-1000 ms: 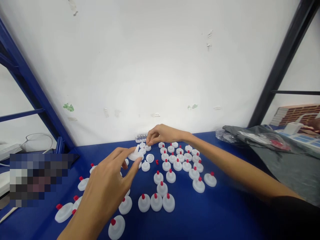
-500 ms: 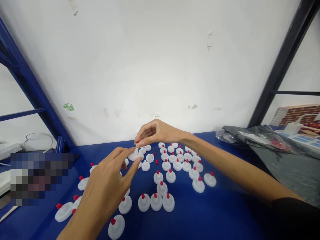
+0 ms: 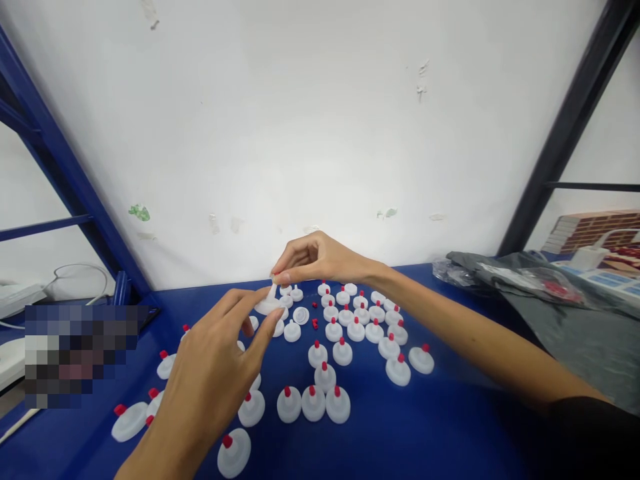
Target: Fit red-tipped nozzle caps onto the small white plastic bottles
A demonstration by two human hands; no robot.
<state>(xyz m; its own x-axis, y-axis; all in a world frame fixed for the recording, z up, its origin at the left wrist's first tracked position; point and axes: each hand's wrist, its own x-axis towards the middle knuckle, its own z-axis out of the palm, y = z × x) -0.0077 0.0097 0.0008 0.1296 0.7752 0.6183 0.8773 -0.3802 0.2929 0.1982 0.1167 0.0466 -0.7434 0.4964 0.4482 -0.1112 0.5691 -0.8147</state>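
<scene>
My left hand grips a white plastic nozzle cap by its round base, between thumb and fingers, nozzle pointing up. Above it, my right hand pinches a small red tip cap at the nozzle's top; fingers mostly cover the red piece. Whether it is seated on the nozzle, I cannot tell. Just beyond my left fingers stand white nozzle caps without red tips, and one lies with its hollow side up. Loose red tip caps lie beside them.
Several white nozzle caps with red tips are spread over the blue tabletop. Grey plastic bags lie at the right. A white wall rises behind, between blue and dark frame posts.
My right hand has risen slightly, and more of the nozzle shows beneath its fingertips. My left hand still holds the nozzle cap in nearly the same place.
</scene>
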